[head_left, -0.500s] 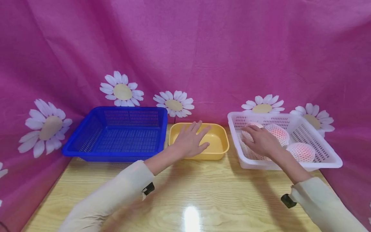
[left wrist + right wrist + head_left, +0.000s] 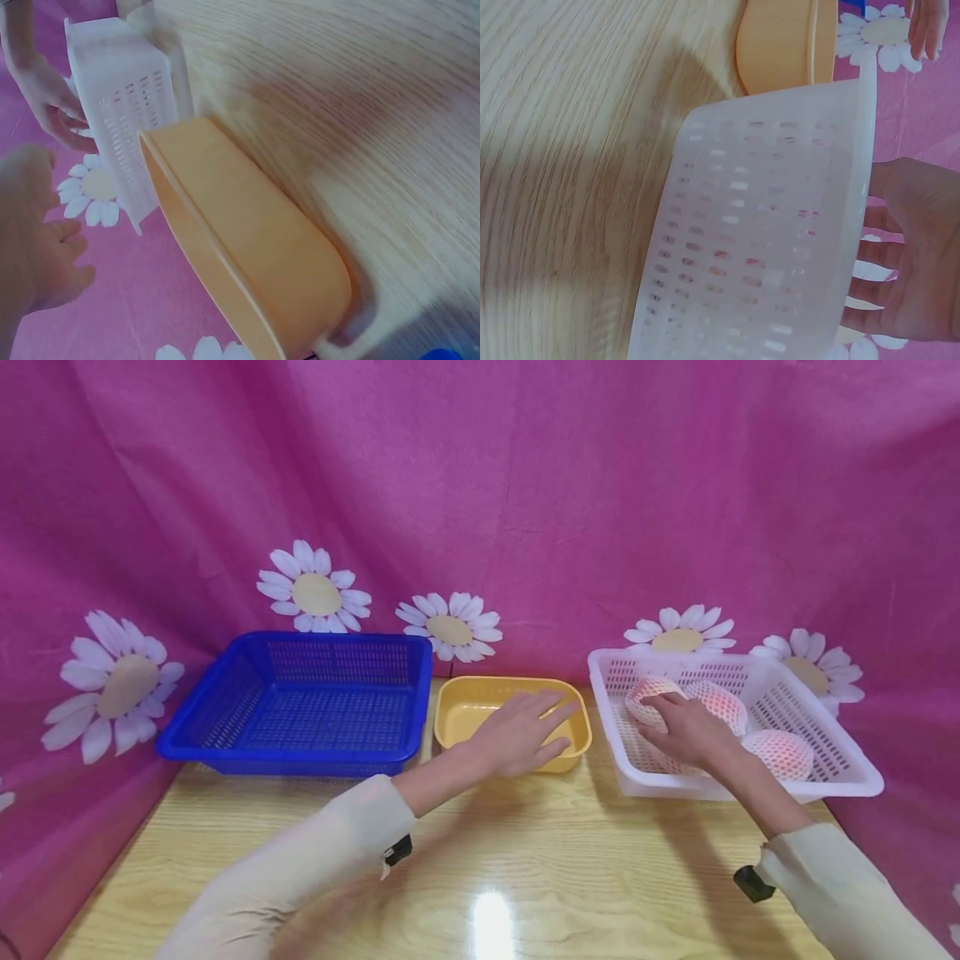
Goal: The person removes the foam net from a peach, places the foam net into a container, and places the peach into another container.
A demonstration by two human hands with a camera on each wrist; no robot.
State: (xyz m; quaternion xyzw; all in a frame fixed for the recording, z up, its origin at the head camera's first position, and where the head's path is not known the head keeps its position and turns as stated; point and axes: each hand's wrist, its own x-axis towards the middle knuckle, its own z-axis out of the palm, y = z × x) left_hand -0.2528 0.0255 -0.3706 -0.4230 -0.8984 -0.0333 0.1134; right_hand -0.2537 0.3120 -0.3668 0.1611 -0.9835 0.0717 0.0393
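Note:
A white slotted basket [image 2: 832,781] holds several round pinkish fruits [image 2: 778,754] in white foam nets. My right hand [image 2: 688,731] is over it, fingers spread and reaching past the rim toward the fruits at its left side. In the right wrist view the fingertips are hidden behind the basket wall [image 2: 742,217]. My left hand [image 2: 517,735] hangs over the yellow tub [image 2: 461,710] with its fingers stretched out and nothing in it. Beside that hand, the tub's side [image 2: 247,225] fills the middle of the left wrist view.
A blue slotted basket [image 2: 292,768] with nothing inside stands left of the yellow tub. All three containers sit in a row on a wood-grain table [image 2: 585,860]. Behind them hangs a pink cloth [image 2: 555,510] with white flowers.
My left hand has moved right across the yellow tub. The right hand has drawn slightly right and toward me, uncovering more of the leftmost netted fruit.

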